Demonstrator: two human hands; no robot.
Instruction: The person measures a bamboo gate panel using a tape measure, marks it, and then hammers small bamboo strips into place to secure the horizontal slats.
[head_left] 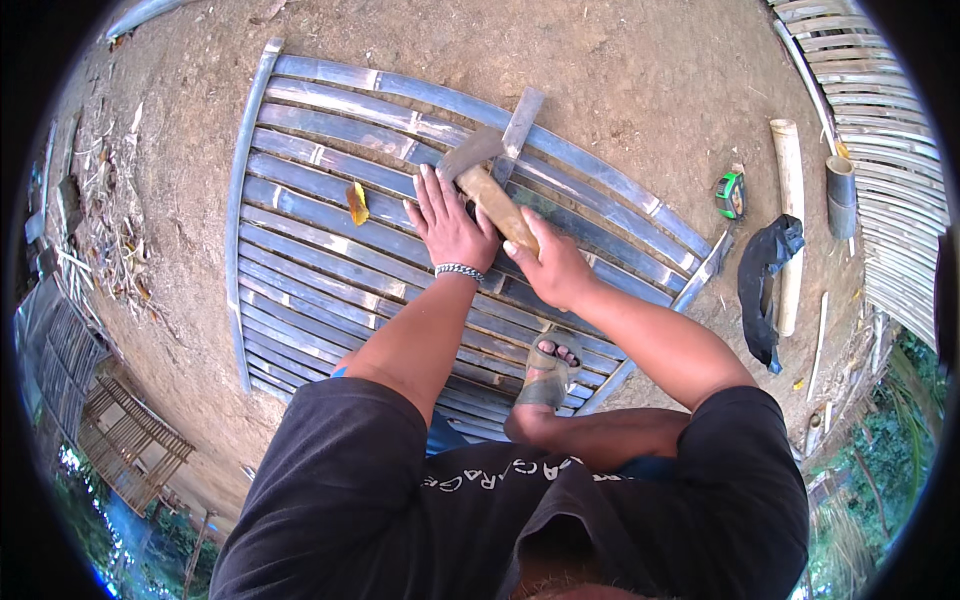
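Head-worn fisheye, looking steeply downward

A white-lettered black T-shirt [430, 535], silver chain bracelet [460, 270] and strapped sandal [546, 384] are worn.

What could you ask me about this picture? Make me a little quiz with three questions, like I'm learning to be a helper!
1. Which hand grips the wood-handled tool?
2. True or false: the green tape measure lies on the bamboo slats.
3. Fill in the missing word: around the wrist of the left hand is a silvery ____.

Key:
1. The right hand.
2. False; it lies on the bare ground, to the right of the slats.
3. Bracelet.
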